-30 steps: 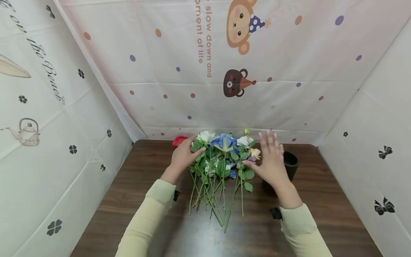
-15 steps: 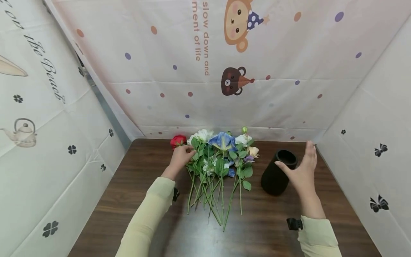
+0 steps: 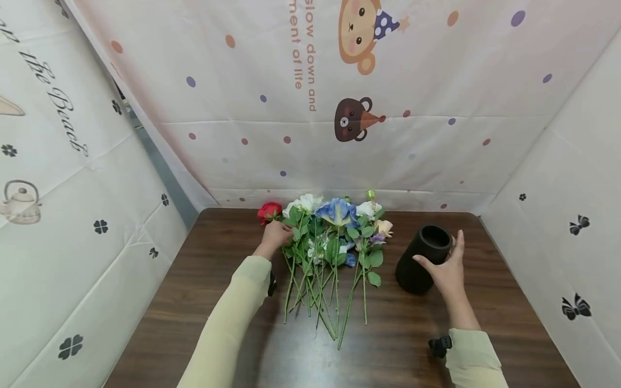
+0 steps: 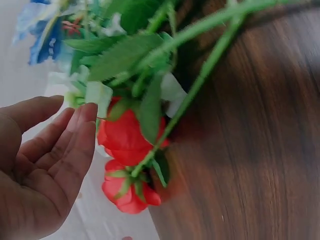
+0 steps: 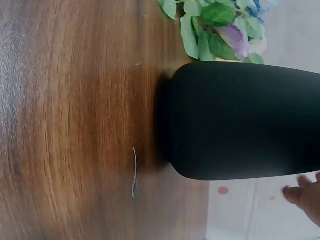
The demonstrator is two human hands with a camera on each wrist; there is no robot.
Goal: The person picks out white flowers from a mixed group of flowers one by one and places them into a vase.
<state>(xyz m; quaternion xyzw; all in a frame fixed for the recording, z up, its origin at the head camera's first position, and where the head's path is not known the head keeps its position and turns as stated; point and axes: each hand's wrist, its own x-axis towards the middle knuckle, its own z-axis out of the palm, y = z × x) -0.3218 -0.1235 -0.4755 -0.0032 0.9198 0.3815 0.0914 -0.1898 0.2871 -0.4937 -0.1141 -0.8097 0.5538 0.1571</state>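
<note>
My left hand [image 3: 275, 238] is at the left edge of the pile of flowers, just below a red rose [image 3: 269, 213]. Seen from the left wrist, its fingers [image 4: 75, 132] are loosely bent with nothing between them, beside two red roses [image 4: 129, 135]. A black vase [image 3: 419, 261] stands upright to the right of the flowers. Around its upper right side is my right hand [image 3: 448, 272], thumb in front and fingers beside the rim. In the right wrist view the fingers [image 5: 306, 197] appear just off the vase [image 5: 245, 122]; contact is unclear.
White, blue and cream flowers [image 3: 338, 213] lie at the table's back, their green stems [image 3: 337, 307] pointing toward the front. Patterned cloth [image 3: 218, 161] hangs behind and on both sides of the brown wooden table [image 3: 378, 355].
My right hand moved right, past the flowers, then came in close to the vase with its fingers less spread. My left hand drew slightly down from the white flowers, and its fingers bent more.
</note>
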